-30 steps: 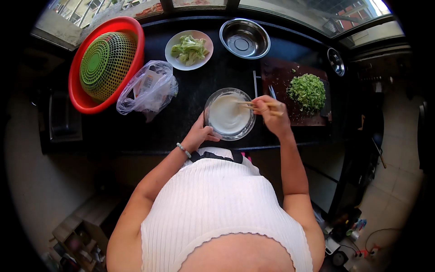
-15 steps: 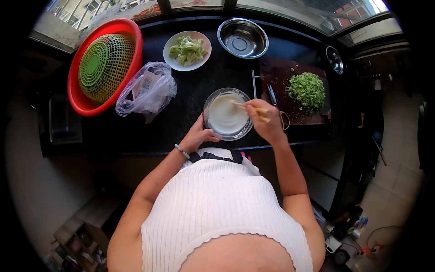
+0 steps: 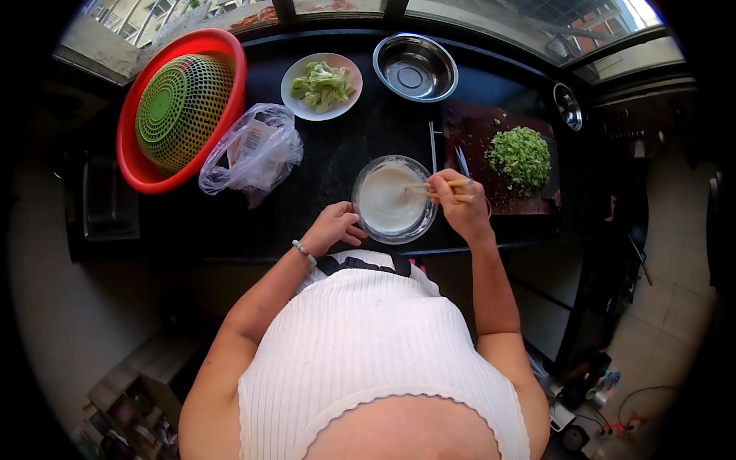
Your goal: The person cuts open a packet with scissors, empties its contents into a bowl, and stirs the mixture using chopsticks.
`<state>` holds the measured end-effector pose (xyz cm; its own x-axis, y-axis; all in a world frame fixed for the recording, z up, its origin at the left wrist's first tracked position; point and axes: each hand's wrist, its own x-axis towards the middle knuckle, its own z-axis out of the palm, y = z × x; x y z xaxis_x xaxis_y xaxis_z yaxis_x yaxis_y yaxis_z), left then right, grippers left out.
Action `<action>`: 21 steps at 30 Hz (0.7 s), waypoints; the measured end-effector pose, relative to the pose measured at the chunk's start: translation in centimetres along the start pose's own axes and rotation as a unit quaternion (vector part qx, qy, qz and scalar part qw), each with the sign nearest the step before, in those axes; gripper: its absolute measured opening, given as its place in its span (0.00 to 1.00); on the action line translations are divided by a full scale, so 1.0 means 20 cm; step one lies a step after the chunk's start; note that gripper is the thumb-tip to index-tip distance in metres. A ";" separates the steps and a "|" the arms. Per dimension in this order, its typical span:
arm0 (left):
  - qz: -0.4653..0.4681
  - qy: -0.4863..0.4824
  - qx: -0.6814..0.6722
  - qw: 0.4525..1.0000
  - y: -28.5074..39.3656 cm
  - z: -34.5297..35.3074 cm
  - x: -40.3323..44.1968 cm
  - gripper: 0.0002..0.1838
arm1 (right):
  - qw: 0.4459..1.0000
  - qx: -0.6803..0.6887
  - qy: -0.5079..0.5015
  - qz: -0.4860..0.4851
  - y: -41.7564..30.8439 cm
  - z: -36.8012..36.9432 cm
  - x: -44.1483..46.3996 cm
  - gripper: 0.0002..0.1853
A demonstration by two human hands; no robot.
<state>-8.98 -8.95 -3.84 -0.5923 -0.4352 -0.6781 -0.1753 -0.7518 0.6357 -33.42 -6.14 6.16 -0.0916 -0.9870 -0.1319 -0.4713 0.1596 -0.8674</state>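
Note:
A clear bowl (image 3: pixel 392 238) stands near the counter's front edge, with a smooth white batter (image 3: pixel 383 201) in it. My right hand (image 3: pixel 462 205) grips wooden chopsticks (image 3: pixel 418 188), their tips dipped into the batter from the right. At the bowl's lower left rests my left hand (image 3: pixel 337 225), wearing a beaded bracelet. Its fingers are bent but apart, close against the bowl's side; whether they touch the glass is hard to tell. Scissors (image 3: pixel 462 161) lie partly hidden beyond my right hand, on the edge of a dark red cutting board (image 3: pixel 464 123).
Chopped greens (image 3: pixel 519 159) are heaped on the board. Behind the bowl are a white plate (image 3: pixel 288 97) of pale green pieces and a steel basin (image 3: pixel 415 67). A plastic bag (image 3: pixel 261 157) and a red tub (image 3: pixel 238 92) holding a green colander (image 3: pixel 172 111) stand left.
The bowl has shifted slightly right and toward me, and my left hand's hold on it has loosened. My right hand and the chopsticks have moved a little right within the batter.

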 end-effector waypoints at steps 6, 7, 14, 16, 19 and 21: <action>0.073 0.032 0.018 0.997 0.06 0.08 -0.01 0.32 | 0.996 0.018 0.021 0.088 0.02 -0.08 -0.06 0.09; 0.075 0.021 0.018 0.997 0.07 0.09 -0.01 0.33 | 0.995 0.055 0.053 0.057 0.05 -0.07 -0.05 0.09; 0.077 0.012 -0.059 0.995 0.04 0.11 0.00 0.38 | 0.981 0.136 0.103 0.090 0.13 -0.09 -0.10 0.09; 0.067 0.015 -0.054 0.996 0.05 0.12 0.00 0.39 | 0.996 0.071 0.020 -0.060 0.09 0.02 -0.11 0.09; 0.070 0.019 -0.063 0.995 0.07 0.13 -0.02 0.39 | 0.977 0.191 -0.018 0.094 0.15 -0.04 -0.14 0.08; 0.079 0.016 -0.073 0.994 0.03 0.12 -0.01 0.40 | 0.978 0.148 0.098 0.106 0.18 -0.11 -0.10 0.08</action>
<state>-10.87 -8.15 -2.37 -0.5776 -0.5669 -0.5874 0.0349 -0.7360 0.6760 -36.87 -3.44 4.31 -0.3399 -0.9055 -0.2540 -0.1523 0.3196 -0.9352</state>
